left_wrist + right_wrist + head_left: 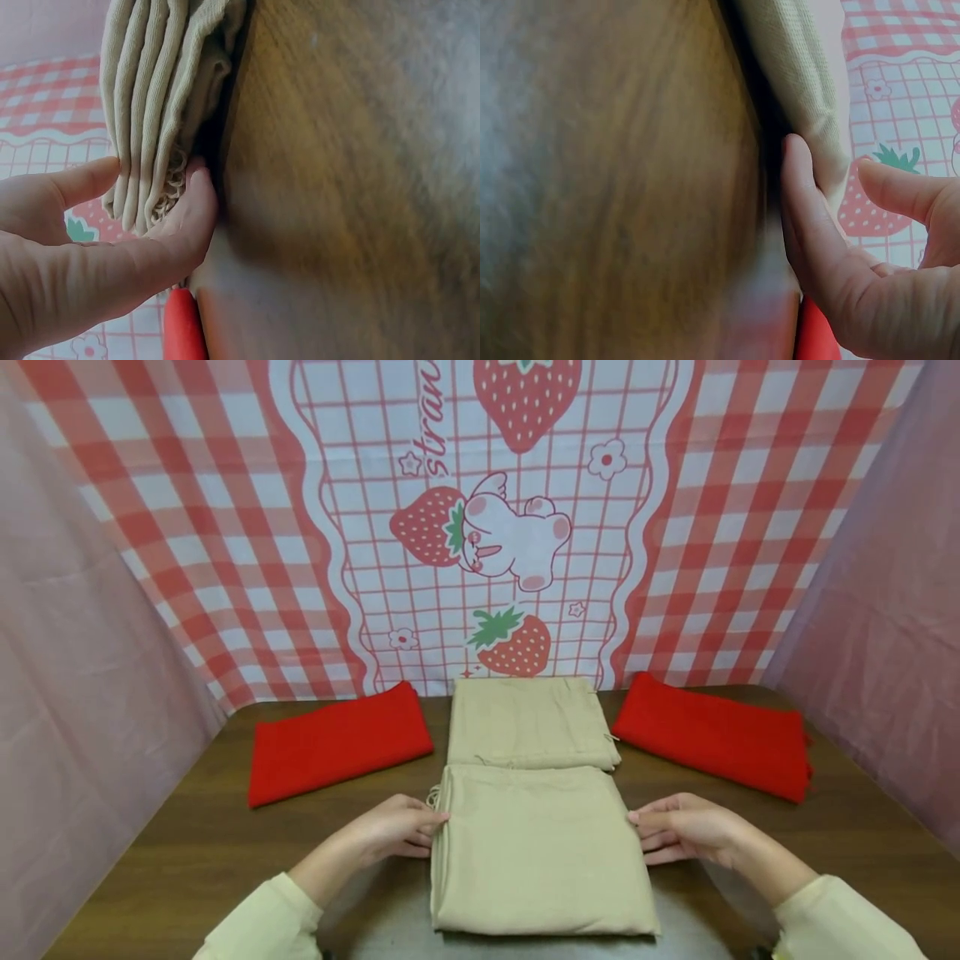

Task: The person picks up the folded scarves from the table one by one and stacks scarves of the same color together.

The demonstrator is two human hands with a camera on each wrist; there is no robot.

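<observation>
Beige cloth (543, 852) (folded); grip (397, 828) (686, 831) either side

A red-and-white checked cloth backdrop (517, 539), printed with strawberries, flowers and a white cartoon animal, hangs behind a brown wood-grain table (172, 852) with rounded far corners. Plain pinkish fabric drapes the left side (67, 652) and the right side (885, 593); a greyish sheen (382, 914) lies across the near tabletop.
</observation>
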